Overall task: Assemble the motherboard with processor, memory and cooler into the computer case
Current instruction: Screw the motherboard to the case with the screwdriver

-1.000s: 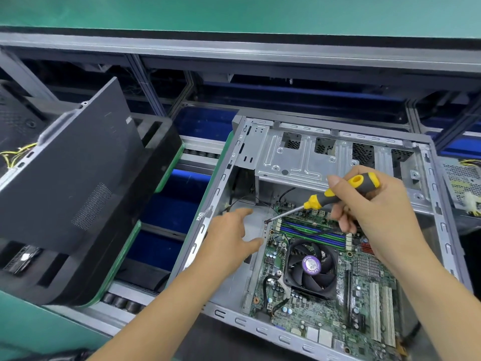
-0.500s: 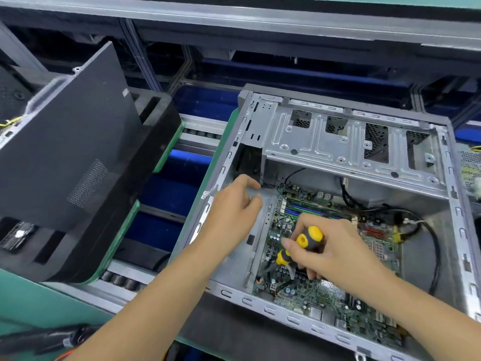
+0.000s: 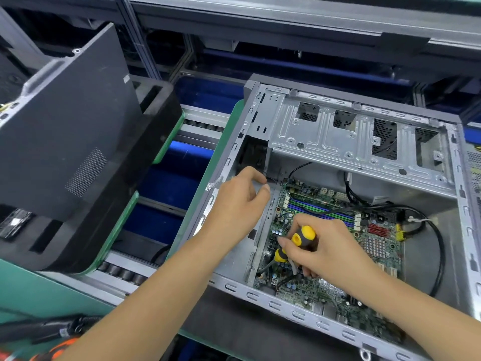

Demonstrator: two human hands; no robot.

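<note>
An open grey computer case [image 3: 338,131] lies on its side with a green motherboard [image 3: 377,243] inside it. Blue and green memory sticks [image 3: 320,208] sit along the board's far edge. My right hand [image 3: 328,248] grips a yellow and black screwdriver [image 3: 299,239], tip pointed down at the board's left edge near the front. The cooler is hidden under that hand. My left hand [image 3: 239,201] rests on the case's left inner wall, fingers loosely curled, holding nothing.
Black cables [image 3: 437,243] loop across the case's right side. A dark case side panel [image 3: 70,131] leans in a black holder on the left. Conveyor rollers [image 3: 122,272] and blue bins lie between them. Black and orange tools [image 3: 52,332] sit at the bottom left.
My right hand brought the screwdriver down from near the drive bay to the board's left front edge, covering the cooler. My left hand moved slightly farther along the case wall.
</note>
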